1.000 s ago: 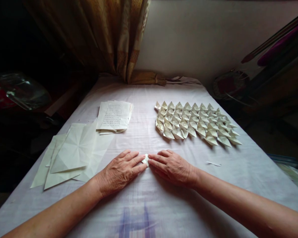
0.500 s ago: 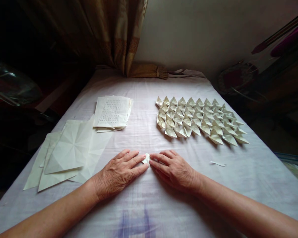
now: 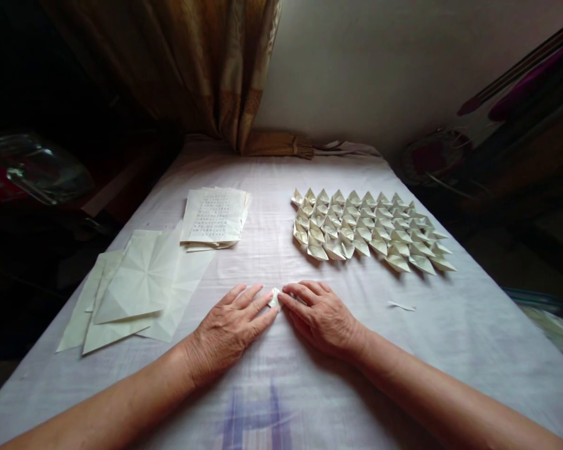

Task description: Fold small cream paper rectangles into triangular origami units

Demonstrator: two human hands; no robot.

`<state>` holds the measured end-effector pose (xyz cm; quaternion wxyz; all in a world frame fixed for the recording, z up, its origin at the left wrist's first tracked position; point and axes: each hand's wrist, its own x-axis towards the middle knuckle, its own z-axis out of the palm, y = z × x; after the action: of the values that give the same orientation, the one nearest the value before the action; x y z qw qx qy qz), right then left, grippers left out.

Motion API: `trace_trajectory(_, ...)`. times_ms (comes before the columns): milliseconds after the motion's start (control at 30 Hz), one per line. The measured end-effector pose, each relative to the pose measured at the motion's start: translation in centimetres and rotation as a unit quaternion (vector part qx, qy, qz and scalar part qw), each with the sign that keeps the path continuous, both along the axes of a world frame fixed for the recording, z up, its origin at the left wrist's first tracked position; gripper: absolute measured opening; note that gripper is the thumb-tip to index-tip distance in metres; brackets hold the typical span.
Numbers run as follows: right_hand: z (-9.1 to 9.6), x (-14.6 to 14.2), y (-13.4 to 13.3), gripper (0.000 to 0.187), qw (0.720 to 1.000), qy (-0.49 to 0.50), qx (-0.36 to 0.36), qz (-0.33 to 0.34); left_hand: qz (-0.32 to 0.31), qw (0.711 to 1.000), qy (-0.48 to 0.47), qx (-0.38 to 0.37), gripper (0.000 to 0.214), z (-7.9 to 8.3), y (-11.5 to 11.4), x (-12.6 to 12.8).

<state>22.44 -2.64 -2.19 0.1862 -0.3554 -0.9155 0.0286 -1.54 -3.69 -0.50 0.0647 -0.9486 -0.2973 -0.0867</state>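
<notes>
A small piece of folded paper (image 3: pixel 274 299) lies on the sheet-covered surface between my two hands, mostly covered by fingertips. My left hand (image 3: pixel 232 325) pins its left side with thumb and index finger, the other fingers resting on the cloth. From the opposite side, the fingers of my right hand (image 3: pixel 319 317) press on its right edge. Farther off to the right stand rows of folded paper boats (image 3: pixel 356 225), cream coloured with pointed ends, packed close together.
Creased paper sheets (image 3: pixel 134 284) overlap at the left. Behind them lies a stack of written pages (image 3: pixel 212 215). A thin paper strip (image 3: pixel 401 306) rests right of my hands. A gold curtain (image 3: pixel 234 81) hangs down to the far edge of the white bedsheet (image 3: pixel 272 172).
The view has shifted slightly. Both hands stay on the folded paper, with the right fingers a little changed in place; everything else keeps its position.
</notes>
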Motion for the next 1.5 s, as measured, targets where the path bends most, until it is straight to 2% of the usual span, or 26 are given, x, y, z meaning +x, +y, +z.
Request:
trace_trajectory(133,0.5,-0.7,0.1,0.032,0.999,-0.026,-0.017,-0.021,0.033,0.999,-0.017,-0.001,0.034,-0.5,-0.5,-0.2)
trace_trajectory(367,1.7,-1.8,0.8,0.015,0.995,-0.085,-0.045,-0.026,0.005,1.000,0.006,-0.024,0.037,0.1,0.2,0.0)
trace_trajectory(533,0.5,-1.5,0.7,0.025,0.999,-0.014,-0.037,-0.025,0.015,1.000,0.006,-0.017,0.036,-0.1,0.0,0.1)
trace_trajectory(633,0.3,-1.5,0.7,0.032,0.999,-0.019,-0.041,-0.026,0.025,1.000,0.002,-0.001,0.033,-0.4,-0.6,0.3)
trace_trajectory(900,1.3,-2.0,1.3,0.029,0.997,-0.059,-0.054,-0.021,0.055,0.998,-0.009,-0.003,0.036,-0.7,-1.2,0.6)
trace_trajectory(1167,0.1,-1.4,-1.0,0.029,0.997,-0.009,-0.020,-0.075,0.047,0.998,0.023,0.032,0.034,-0.7,-1.4,1.0)
trace_trajectory(1333,0.9,-2.0,-0.9,0.023,0.993,-0.074,-0.020,-0.090,0.038,0.995,0.057,0.069,0.033,-0.7,-1.6,1.7)
trace_trajectory(1500,0.8,-1.8,-1.3,0.028,0.994,-0.055,-0.017,-0.098,0.052,0.997,0.040,0.025,0.036,0.0,-1.5,1.5)
